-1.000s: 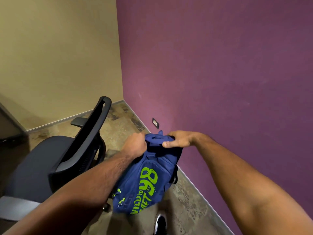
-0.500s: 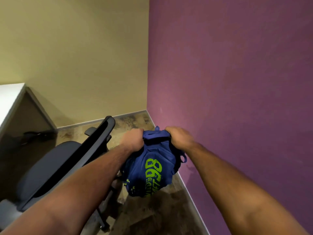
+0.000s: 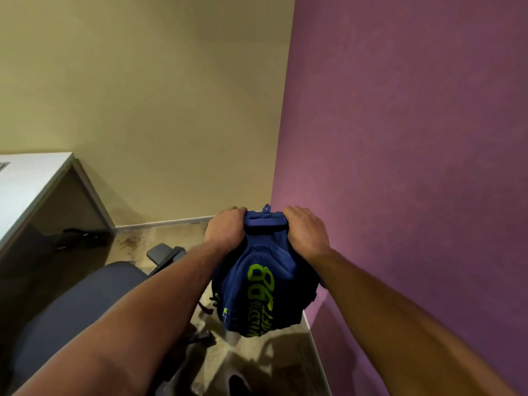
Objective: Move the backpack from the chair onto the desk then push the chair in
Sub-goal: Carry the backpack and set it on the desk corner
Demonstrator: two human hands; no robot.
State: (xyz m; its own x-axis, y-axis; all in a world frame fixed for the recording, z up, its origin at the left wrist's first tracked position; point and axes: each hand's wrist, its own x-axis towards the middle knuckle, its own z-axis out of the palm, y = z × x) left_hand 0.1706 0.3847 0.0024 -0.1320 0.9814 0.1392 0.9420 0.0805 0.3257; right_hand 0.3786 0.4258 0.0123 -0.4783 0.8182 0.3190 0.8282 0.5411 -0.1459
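A dark blue backpack [image 3: 265,284] with lime green lettering hangs in the air in front of me, clear of the floor. My left hand [image 3: 225,230] grips its top on the left side and my right hand [image 3: 305,230] grips its top on the right. The grey office chair [image 3: 77,307] stands low at the left, its seat bare, partly hidden by my left forearm. The white desk [image 3: 25,181] reaches in from the left edge, well to the left of the backpack.
A purple wall [image 3: 414,167] runs close along the right and meets a beige wall [image 3: 157,95] in the corner ahead. A dark object [image 3: 83,235] lies on the floor under the desk. My shoe [image 3: 237,381] shows at the bottom.
The backpack has risen higher and both hands have tightened on its top. My view has turned left, so the desk has come into sight and the chair sits lower in frame.
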